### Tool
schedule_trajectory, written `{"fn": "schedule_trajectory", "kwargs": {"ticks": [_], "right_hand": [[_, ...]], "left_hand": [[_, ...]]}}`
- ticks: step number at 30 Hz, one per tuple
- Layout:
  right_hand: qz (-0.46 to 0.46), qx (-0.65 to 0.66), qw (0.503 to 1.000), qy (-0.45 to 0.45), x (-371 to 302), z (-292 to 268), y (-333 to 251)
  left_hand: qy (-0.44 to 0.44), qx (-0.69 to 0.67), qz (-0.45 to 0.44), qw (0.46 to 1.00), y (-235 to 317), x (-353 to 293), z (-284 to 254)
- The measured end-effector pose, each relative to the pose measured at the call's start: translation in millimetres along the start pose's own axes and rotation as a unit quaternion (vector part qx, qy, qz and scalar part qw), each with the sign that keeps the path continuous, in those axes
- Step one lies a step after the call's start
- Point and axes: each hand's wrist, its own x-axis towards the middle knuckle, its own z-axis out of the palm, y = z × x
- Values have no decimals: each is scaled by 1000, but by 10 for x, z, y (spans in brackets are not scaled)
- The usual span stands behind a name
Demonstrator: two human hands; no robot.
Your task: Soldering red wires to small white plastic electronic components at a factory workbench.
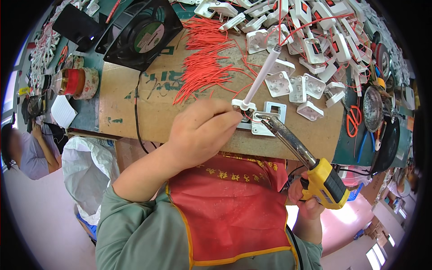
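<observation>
My left hand (204, 128) reaches over the cardboard with its fingers closed in a pinch; whatever lies between the fingertips is hidden. Right beside them is a small white plastic housing (265, 128) in a holder, with a thin red wire crossing it. A white tube (262, 77) rises at a slant from the white piece behind, red wires at its top. My right hand (308, 198) grips a yellow soldering gun (328, 183). Its dark metal barrel slopes up and left, and the tip is over the housing, where contact cannot be made out.
A bundle of cut red wires (204, 58) lies on the cardboard mat (121, 110). Several white housings (297, 87) are heaped at the back right. A black fan (141, 33) stands back left. Orange-handled scissors (354, 121) lie right. Another person (38, 148) sits at far left.
</observation>
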Motion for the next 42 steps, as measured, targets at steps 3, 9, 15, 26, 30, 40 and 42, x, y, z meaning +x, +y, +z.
{"fn": "schedule_trajectory", "kwargs": {"ticks": [3,9,15,26,30,40,42], "right_hand": [[-4,-9,1000,-1,-41,-19,89],[27,15,999,-34,-20,4,158],[47,26,998,-31,-10,-3,181],[52,47,997,-36,14,10,201],[44,48,997,-35,2,-4,213],[51,41,997,-34,23,11,204],[57,67,995,-48,27,8,189]], "left_hand": [[-2,19,13,1000,-1,6,23],[-12,23,1,1000,2,-8,18],[-18,34,22,999,23,-4,37],[-6,50,29,998,4,-43,65],[-1,48,32,998,11,-36,61],[-7,59,37,998,13,-40,67],[-6,58,36,998,11,-42,69]]}}
